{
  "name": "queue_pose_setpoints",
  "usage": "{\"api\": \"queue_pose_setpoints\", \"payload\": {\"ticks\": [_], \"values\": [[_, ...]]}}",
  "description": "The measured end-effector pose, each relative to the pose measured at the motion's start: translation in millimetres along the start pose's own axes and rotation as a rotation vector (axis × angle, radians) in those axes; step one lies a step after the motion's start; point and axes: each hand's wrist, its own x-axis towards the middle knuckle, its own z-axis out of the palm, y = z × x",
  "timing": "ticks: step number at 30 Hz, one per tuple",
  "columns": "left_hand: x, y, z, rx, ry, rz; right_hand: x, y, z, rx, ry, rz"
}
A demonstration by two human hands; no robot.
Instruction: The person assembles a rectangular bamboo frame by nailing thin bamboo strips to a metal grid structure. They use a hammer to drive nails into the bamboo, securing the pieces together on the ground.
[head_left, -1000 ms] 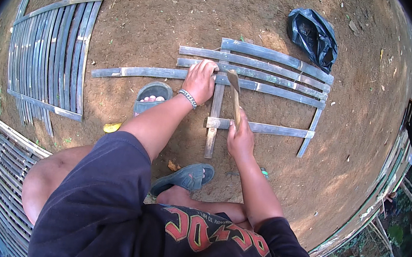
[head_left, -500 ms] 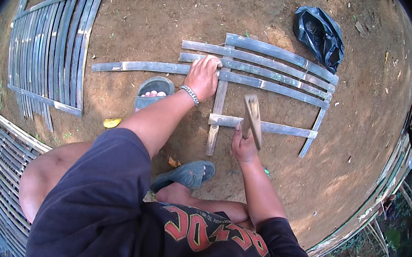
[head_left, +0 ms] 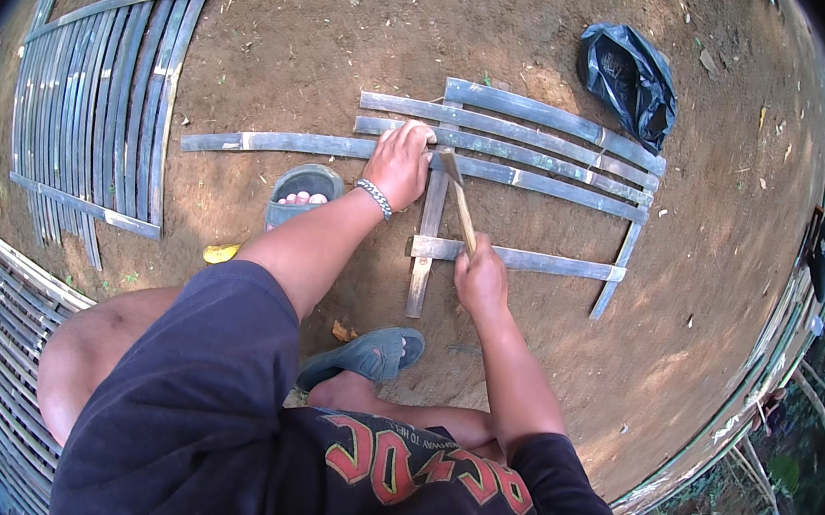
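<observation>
My left hand [head_left: 399, 169], with a chain bracelet at the wrist, rests on a long bamboo slat [head_left: 284, 141] beside its crossing with an upright bamboo strip [head_left: 433, 217]. Its fingers are bent and closed at that joint; anything small pinched in them is hidden. My right hand [head_left: 482, 277] grips the wooden handle of a hammer [head_left: 464, 209]. The hammer's head is at the crossing, close to my left fingertips. These pieces belong to a bamboo frame [head_left: 533, 262] lying on the ground, with several slats across two uprights.
A black plastic bag [head_left: 631, 88] lies open beyond the frame's right end. Finished-looking bamboo panels lie at the left, one far [head_left: 97, 104] and one near [head_left: 0, 355]. My sandalled feet [head_left: 362, 355] are close to the frame. A yellow object [head_left: 221, 253] lies on the dirt.
My right hand has swung the hammer from a raised position, bringing its head forward and left to the crossing by my left fingers. My left hand stays at the joint.
</observation>
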Motion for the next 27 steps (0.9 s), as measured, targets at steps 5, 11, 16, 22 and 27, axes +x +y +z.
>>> {"api": "queue_pose_setpoints", "payload": {"ticks": [5, 11, 16, 22, 27], "values": [[2, -1, 2, -0.012, -0.041, -0.024, -5, 8, 4, 0.19, 0.401, -0.384], [-5, -1, -2, -0.02, -0.002, -0.001, -5, -2, -7, 0.061, 0.073, 0.034], [3, -6, -12, -0.008, -0.008, 0.013, 3, -11, -6, -0.056, -0.058, 0.123], [-2, -22, 14, 0.154, -0.085, 0.013, -14, 7, -68, 0.11, 0.003, 0.138], [5, 23, -15, 0.345, -0.326, 0.1, -42, 27, -129, 0.166, 0.124, 0.241]]}}
